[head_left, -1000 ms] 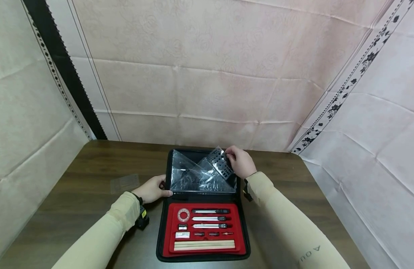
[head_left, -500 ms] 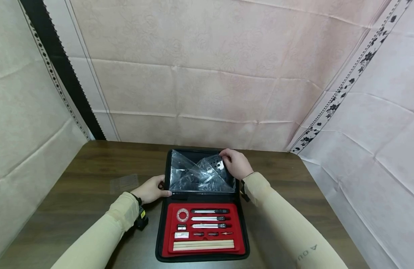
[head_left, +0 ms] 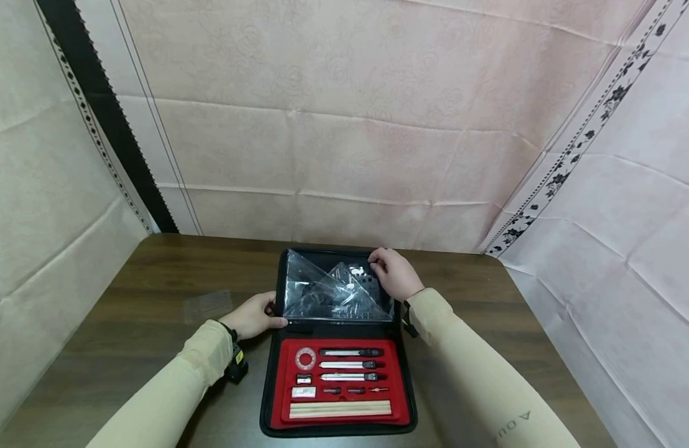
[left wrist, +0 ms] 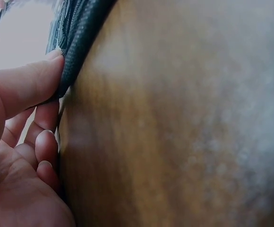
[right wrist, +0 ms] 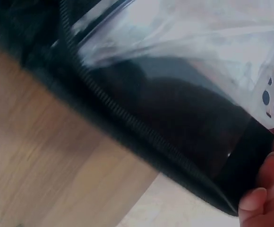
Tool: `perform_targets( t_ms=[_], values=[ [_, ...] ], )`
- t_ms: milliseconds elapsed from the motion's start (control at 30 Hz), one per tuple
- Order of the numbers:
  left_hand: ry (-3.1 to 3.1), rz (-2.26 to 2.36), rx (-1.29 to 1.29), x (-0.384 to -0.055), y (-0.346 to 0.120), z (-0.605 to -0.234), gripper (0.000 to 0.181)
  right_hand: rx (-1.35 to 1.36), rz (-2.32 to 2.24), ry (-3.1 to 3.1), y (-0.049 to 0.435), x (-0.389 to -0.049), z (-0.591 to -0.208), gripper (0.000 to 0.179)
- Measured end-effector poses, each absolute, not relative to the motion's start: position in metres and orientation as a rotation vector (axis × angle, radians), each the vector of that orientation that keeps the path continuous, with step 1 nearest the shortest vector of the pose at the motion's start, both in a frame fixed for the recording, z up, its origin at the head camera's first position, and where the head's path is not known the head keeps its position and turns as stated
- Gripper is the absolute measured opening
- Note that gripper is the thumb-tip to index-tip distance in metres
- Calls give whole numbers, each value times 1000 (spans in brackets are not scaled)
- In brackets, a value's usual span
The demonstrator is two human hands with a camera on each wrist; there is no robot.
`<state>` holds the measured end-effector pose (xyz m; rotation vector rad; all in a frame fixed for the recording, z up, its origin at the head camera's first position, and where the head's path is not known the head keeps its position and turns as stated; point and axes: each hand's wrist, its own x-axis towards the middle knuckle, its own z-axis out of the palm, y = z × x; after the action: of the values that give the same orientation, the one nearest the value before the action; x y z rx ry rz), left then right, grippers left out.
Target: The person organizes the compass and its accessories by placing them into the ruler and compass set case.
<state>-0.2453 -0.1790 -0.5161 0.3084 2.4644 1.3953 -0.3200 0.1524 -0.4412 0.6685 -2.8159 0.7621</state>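
Observation:
A black zip case [head_left: 408, 373] lies open on the table. My left hand [head_left: 252, 316] grips the lid's left edge, its thumb [left wrist: 35, 80] on top and fingers curled beneath. Inside the lid is a clear plastic pocket [head_left: 308, 302] with a folded-over flap. A stencil template [head_left: 369, 284] with punched holes sits in the lid's upper right, partly behind the plastic. My right hand [head_left: 397, 274] is at the lid's upper right corner, its curled fingers pinching the template's upper edge; the fingertips [right wrist: 269, 168] show beside it in the right wrist view.
The red tray [head_left: 400, 407] holds a tape-like ring [head_left: 305, 358], several pens or compasses, a sharpener [head_left: 303, 378], an eraser [head_left: 303, 392] and wooden pencils [head_left: 340, 409]. A clear plastic piece [head_left: 207, 306] lies left on the wooden table [head_left: 126, 348]. Cloth walls [head_left: 344, 155] surround it.
The template has gone lower into the lid's pocket, with my right hand moving slightly left and down along with it. My left hand keeps its grip on the lid.

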Motion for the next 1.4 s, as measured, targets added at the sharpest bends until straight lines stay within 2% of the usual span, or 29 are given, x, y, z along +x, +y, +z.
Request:
perform_targets(
  t_ms=[733, 1400],
  values=[
    [2488, 1376, 287, -241, -177, -511, 26, 847, 455, -2616, 170, -314, -453, 17],
    [2484, 1376, 293, -240, -178, -513, 25, 738, 678, -2765, 163, -311, -453, 23]
  ],
)
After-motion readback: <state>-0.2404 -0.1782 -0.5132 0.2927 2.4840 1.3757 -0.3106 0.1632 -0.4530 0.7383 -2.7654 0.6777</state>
